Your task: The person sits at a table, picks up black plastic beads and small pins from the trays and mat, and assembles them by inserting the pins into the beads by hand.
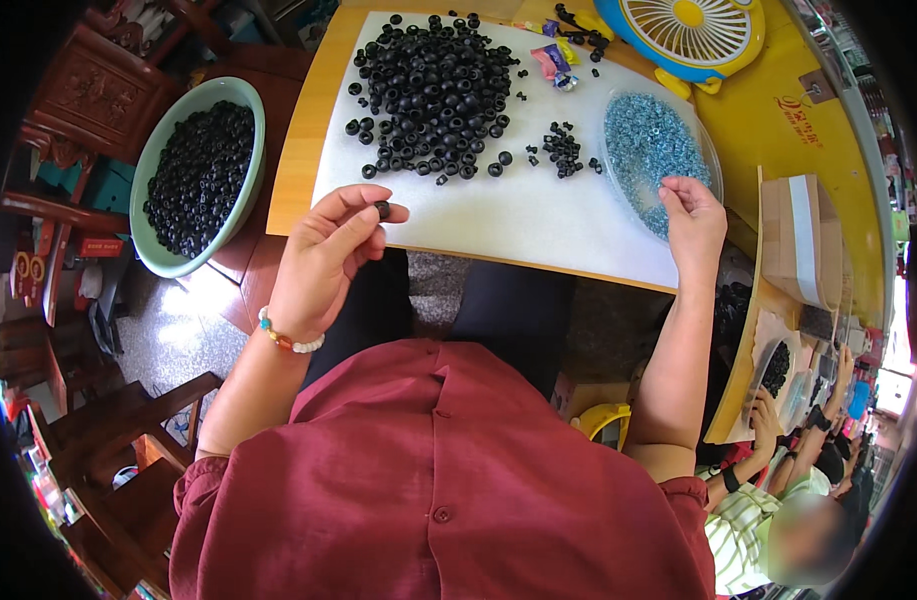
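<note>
One maroon shirt (378, 470) fills the near view, with dark trousers (508, 310) showing between its hem and the worktop (296, 180), a wooden top with a white sheet (458, 225) laid over it. Over the sheet's near edge, the left hand (328, 240) has a narrow grip, pinching a black round bead (382, 209) between thumb and finger. The right hand (696, 215) is over a clear oval tray (716, 160) of small blue beads (643, 130), its grip narrow, fingertips together; I cannot tell whether they hold one. Farther in, small black pieces (561, 150) lie between that tray and a heap of black beads (438, 95). Wrapped candies (555, 62) and a blue-and-yellow fan (688, 12) are beyond. Left of the worktop is a pale green basin (250, 185) of black beads, near a carved wooden chair (103, 90) and a shiny speckled floor (168, 335). Off to the right, a co-worker in a striped top (738, 530) reaches toward another bead tray.
</note>
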A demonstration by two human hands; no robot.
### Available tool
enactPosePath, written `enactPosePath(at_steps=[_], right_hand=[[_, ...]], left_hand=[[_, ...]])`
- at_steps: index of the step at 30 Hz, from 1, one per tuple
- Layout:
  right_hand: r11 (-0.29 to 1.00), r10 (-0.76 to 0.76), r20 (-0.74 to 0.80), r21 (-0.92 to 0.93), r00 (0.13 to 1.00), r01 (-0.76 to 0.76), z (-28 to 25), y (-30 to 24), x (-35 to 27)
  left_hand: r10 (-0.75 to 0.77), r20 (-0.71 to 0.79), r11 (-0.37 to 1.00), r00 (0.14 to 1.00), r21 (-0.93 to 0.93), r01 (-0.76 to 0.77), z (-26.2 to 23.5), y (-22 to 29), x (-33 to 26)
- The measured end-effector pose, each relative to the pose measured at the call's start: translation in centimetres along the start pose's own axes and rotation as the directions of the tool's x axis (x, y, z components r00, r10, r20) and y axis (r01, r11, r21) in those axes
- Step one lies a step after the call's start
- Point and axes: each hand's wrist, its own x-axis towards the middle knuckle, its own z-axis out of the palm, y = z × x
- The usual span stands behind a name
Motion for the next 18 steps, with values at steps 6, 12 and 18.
enactPosePath(at_steps=[6, 12, 18], right_hand=[[1.0, 0.0, 0.04, -0.009, 0.999, 0.0, 0.0, 0.5, -0.3], [0.995, -0.04, 0.045, -0.086, 0.998, 0.044, 1.1, 0.2, -0.3], [0.902, -0.017, 0.225, -0.418, 0.974, 0.112, 2.0, -2.5, 0.5]], left_hand=[[-0.22, 0.068, 0.936, 0.973, -0.267, 0.23, 1.4, -0.4, -0.3], [-0.231, 0.083, 0.937, 0.969, -0.25, 0.245, 1.8, -1.1, -0.6], [-0.295, 0.083, 0.903, 0.952, -0.301, 0.306, 2.3, -1.8, -0.9]])
